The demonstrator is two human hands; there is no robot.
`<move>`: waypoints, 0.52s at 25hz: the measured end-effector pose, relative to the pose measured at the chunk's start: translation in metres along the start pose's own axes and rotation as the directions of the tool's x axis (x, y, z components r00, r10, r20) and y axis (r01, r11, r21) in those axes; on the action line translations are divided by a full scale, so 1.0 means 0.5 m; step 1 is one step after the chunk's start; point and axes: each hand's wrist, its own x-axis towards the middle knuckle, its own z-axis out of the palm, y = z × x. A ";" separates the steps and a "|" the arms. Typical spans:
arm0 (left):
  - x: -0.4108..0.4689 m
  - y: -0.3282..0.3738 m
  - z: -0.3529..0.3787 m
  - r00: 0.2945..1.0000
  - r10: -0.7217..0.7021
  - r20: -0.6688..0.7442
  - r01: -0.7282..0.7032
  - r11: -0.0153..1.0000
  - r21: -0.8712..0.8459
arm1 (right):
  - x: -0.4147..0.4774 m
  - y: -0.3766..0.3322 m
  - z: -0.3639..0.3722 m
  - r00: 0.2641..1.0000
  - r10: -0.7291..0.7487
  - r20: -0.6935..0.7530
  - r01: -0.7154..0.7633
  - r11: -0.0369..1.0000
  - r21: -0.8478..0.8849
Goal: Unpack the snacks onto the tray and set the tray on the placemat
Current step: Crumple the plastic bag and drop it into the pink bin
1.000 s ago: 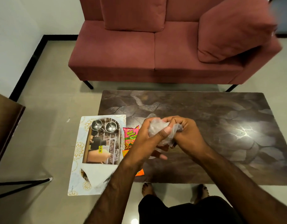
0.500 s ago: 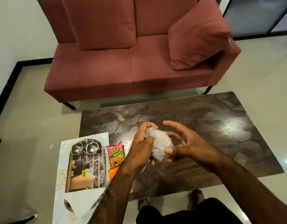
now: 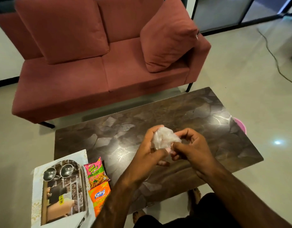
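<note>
Both hands, left hand (image 3: 147,155) and right hand (image 3: 190,149), pinch the crumpled clear bag (image 3: 165,137); best pressed small, dropped clear of the tray (image 3: 83,183) at eight o'clock.

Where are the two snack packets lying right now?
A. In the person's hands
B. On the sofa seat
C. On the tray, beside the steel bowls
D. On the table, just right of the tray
D: the green-pink packet and orange packet lie on the table beside the tray.
</note>
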 end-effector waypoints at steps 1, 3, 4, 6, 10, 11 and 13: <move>0.026 -0.004 0.027 1.000 0.007 0.010 -0.008 0.999 0.033 | 0.010 0.003 -0.030 0.999 0.034 -0.004 -0.034 0.999 0.040; 0.093 -0.008 0.093 0.997 0.048 -0.058 -0.044 0.996 0.072 | 0.039 0.002 -0.102 0.996 0.077 0.042 -0.083 0.985 0.149; 0.132 -0.008 0.131 0.992 0.059 -0.109 -0.051 0.996 0.074 | 0.060 0.000 -0.147 0.993 0.088 0.083 -0.103 0.974 0.200; 0.215 -0.010 0.219 0.977 0.017 -0.212 -0.012 1.000 0.026 | 0.108 -0.005 -0.260 0.979 0.115 0.167 -0.152 0.960 0.234; 0.372 -0.024 0.402 0.961 -0.096 -0.260 0.101 0.995 0.006 | 0.191 -0.003 -0.506 0.975 0.076 0.209 -0.107 0.984 0.142; 0.416 -0.033 0.453 0.958 -0.121 -0.261 0.132 0.991 0.026 | 0.207 0.003 -0.563 0.977 0.041 0.207 -0.059 0.995 0.077; 0.497 -0.050 0.554 0.949 -0.173 -0.262 0.199 0.977 0.076 | 0.227 0.013 -0.654 0.980 -0.033 0.198 0.057 0.992 -0.116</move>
